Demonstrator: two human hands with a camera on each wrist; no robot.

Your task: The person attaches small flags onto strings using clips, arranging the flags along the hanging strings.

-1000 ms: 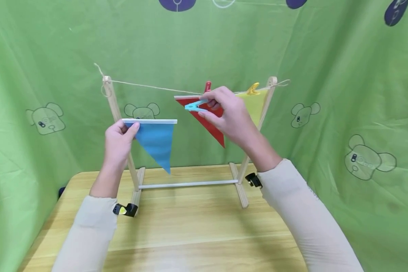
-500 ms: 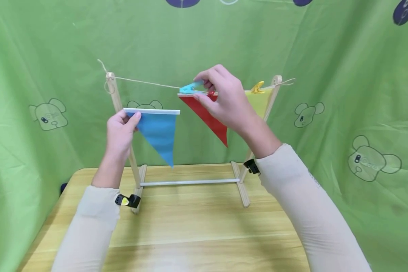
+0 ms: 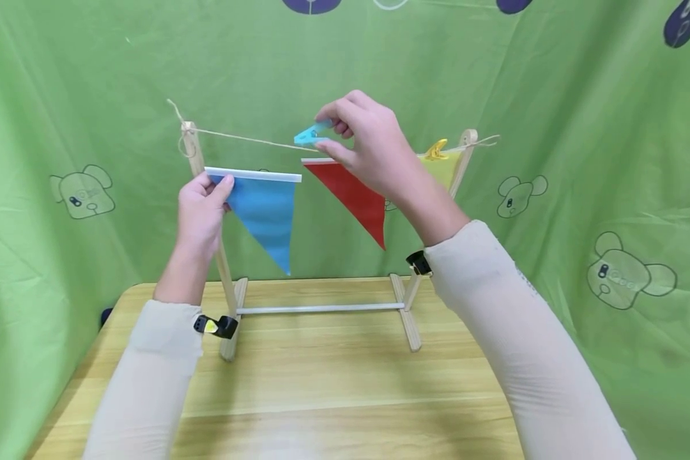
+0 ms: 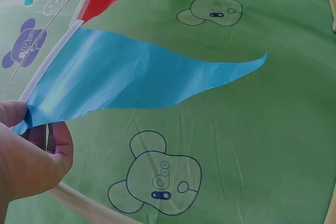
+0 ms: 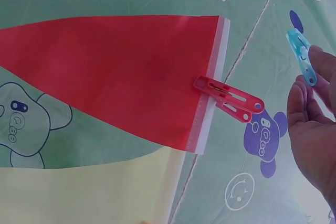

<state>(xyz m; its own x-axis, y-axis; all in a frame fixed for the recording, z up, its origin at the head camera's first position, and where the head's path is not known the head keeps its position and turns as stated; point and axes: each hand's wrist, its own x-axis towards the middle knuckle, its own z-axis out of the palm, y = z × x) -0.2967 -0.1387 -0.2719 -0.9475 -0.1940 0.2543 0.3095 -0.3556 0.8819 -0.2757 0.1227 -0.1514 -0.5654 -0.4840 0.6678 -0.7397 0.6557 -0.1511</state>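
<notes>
My left hand (image 3: 200,214) pinches the top left corner of a blue triangular pennant (image 3: 264,207), whose white top edge sits below the string (image 3: 253,138). Thumb and fingers grip that corner in the left wrist view too. Between the thumb and fingers of my right hand (image 3: 368,140) is a light blue clothespin (image 3: 310,135), its nose pointing left near the string. A red pennant (image 3: 351,191) hangs right of the blue one, clipped to the string by a red clothespin (image 5: 228,98); in the head view my right hand hides that clip.
A yellow pennant (image 3: 443,171) hangs by a yellow clothespin (image 3: 436,149) near the right post (image 3: 466,156). The string runs from there to the left post (image 3: 192,150). A white bar (image 3: 322,309) joins the stand's feet on the wooden table (image 3: 322,396). Green printed cloth (image 3: 552,115) surrounds everything.
My left hand has raised the blue pennant closer to the string. The right hand has lifted the light blue clothespin from in front of the red pennant up to the string's height.
</notes>
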